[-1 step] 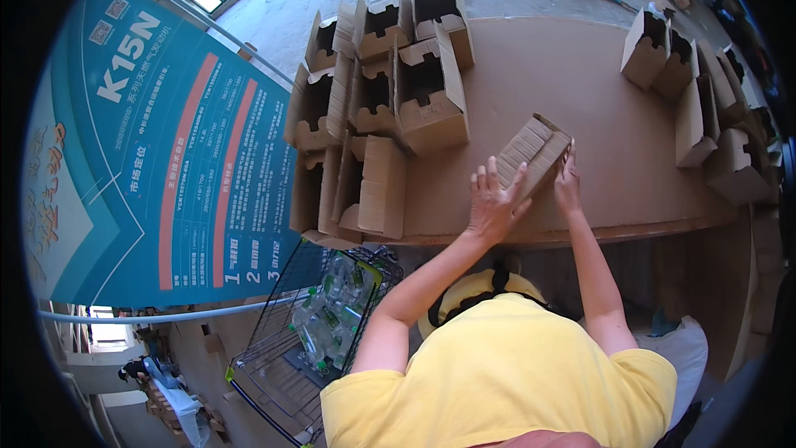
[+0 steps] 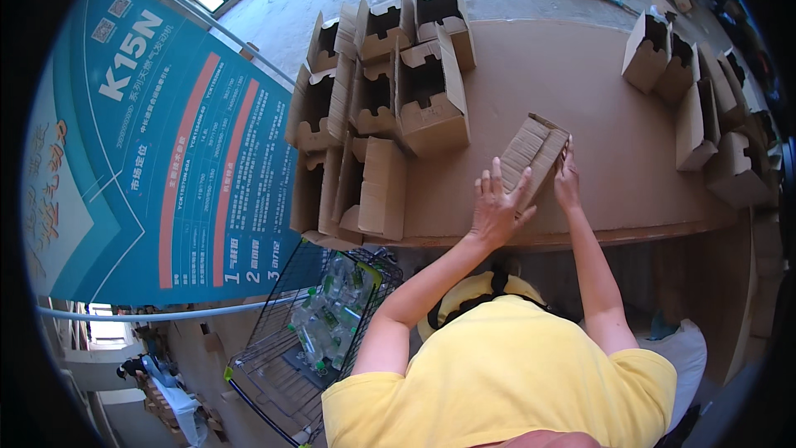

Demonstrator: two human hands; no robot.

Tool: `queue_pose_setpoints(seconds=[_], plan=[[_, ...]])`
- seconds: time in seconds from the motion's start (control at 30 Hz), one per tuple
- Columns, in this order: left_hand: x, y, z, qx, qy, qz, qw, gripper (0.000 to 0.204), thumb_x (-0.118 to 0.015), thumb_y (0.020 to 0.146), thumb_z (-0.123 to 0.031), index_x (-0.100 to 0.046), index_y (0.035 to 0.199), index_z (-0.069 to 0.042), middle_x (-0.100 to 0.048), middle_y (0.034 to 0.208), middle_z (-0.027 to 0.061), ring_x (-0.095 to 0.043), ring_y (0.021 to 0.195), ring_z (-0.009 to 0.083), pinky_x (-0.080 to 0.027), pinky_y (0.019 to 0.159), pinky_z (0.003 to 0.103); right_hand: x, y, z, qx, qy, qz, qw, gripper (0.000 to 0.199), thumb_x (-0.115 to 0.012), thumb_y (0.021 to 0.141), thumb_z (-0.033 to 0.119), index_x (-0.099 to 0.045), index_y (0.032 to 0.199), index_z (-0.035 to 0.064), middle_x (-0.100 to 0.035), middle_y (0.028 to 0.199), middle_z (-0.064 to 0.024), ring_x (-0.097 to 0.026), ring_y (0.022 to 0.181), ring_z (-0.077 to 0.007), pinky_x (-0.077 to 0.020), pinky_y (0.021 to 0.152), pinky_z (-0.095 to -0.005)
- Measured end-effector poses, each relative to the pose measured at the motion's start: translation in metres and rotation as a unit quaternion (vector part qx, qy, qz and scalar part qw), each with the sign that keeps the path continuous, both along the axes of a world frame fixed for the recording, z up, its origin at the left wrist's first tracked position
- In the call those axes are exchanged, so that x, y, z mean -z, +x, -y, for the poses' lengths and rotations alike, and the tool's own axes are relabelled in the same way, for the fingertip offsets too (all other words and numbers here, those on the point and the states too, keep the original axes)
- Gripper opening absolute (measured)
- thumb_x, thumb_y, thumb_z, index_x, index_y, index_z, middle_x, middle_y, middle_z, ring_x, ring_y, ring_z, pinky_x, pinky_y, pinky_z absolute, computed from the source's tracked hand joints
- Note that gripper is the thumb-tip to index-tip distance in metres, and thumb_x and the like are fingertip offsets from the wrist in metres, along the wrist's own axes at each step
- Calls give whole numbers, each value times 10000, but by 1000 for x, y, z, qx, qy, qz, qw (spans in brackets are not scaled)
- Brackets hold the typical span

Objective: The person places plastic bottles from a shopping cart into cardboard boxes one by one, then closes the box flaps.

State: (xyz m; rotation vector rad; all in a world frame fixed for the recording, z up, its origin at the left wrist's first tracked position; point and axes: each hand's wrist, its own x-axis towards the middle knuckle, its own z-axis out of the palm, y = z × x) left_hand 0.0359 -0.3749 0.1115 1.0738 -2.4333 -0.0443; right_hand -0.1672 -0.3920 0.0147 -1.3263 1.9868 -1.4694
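Observation:
A small brown cardboard box (image 2: 537, 149) lies at a slant on the brown table, a folded flap seam running along its upper face. My left hand (image 2: 497, 209) is at its near left end, fingers stretched and spread, the fingertips at the cardboard. Along the box's right side my right hand (image 2: 567, 181) holds the edge, its fingers together near the far right corner; the thumb is partly hidden. To the left stands a group of open-topped cardboard boxes (image 2: 434, 120), the nearest one (image 2: 381, 187) showing a plain side.
More open cardboard boxes (image 2: 696, 120) crowd the table's right end. The brown tabletop (image 2: 613, 174) has a curved near edge. Below left, a wire shopping cart (image 2: 269, 365) holds plastic bottles (image 2: 327, 319). A large blue printed banner (image 2: 166, 158) stands at the left.
My left hand has shifted slightly right and toward me along the box's near end. The right hand and the box look nearly unmoved.

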Motion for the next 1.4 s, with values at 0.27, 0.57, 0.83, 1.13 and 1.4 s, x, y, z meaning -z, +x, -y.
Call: queue_pose_setpoints(seconds=[0.27,0.57,0.83,1.13,1.4], plan=[[9,-39,28,-69,-22,43,996,733,-689,737,-437,-432,1405,-281,-360,1449,175,-461,1101,472,-413,876,534,-43,5,41,-82,46,94,991,495,-367,1009,132,-245,1488,102,-427,1438,-135,-436,1298,-220,-352,1055,-318],[25,-121,180,-240,-15,47,970,636,-605,809,-420,-416,1406,-308,-327,1489,127,-436,1167,453,-391,918,561,-60,-24,-31,-152,18,221,963,609,-470,935,21,-237,1492,104,-290,1508,-138,-345,1359,-291,-314,1092,-369],[23,-173,324,-314,-2,33,949,618,-583,826,-432,-411,1406,-303,-335,1490,119,-418,1217,434,-378,952,529,-70,-93,-166,3,141,219,966,612,-456,897,-37,-271,1473,57,-288,1513,-130,-319,1373,-308,-273,1118,-387],[7,-173,368,-314,85,100,940,688,-550,849,-539,-317,1456,-312,-223,1543,109,-309,1312,469,-288,1038,585,-120,-136,-146,34,85,48,995,595,-501,868,-54,-329,1433,16,-383,1452,-166,-369,1348,-310,-285,1113,-402],[-9,-129,248,-96,59,15,994,707,-688,822,-316,-372,1423,-120,-232,1507,216,-154,1389,464,-228,1098,574,-158,-281,75,74,-52,-359,929,629,-619,856,106,-335,1409,9,-408,1418,-185,-376,1324,-333,-320,1100,-405]])
